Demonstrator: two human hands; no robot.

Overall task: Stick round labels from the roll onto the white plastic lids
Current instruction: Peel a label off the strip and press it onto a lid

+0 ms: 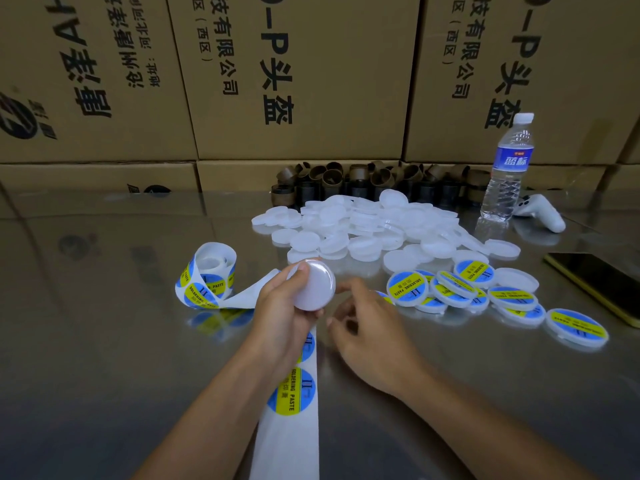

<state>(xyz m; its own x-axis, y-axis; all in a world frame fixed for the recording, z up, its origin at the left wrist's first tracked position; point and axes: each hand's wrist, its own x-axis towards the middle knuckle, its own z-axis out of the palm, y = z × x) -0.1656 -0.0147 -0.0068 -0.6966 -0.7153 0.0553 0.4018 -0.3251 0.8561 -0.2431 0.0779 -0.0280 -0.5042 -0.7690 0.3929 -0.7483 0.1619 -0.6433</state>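
Note:
My left hand (280,313) grips a plain white lid (315,289), tilted up above the table. My right hand (363,330) hovers just right of it with fingers loosely curled, holding nothing. The label roll (207,278) stands at the left. Its white backing strip (287,427) runs under my left hand toward me and carries blue-and-yellow round labels (294,393). A heap of unlabelled white lids (374,226) lies behind. Several labelled lids (460,289) are piled at the right.
The metal table (104,341) is backed by stacked cardboard boxes (294,81). Dark brown empty roll cores (363,181) sit behind the lids. A water bottle (507,174), a white controller (543,213) and a phone (599,285) lie at the right.

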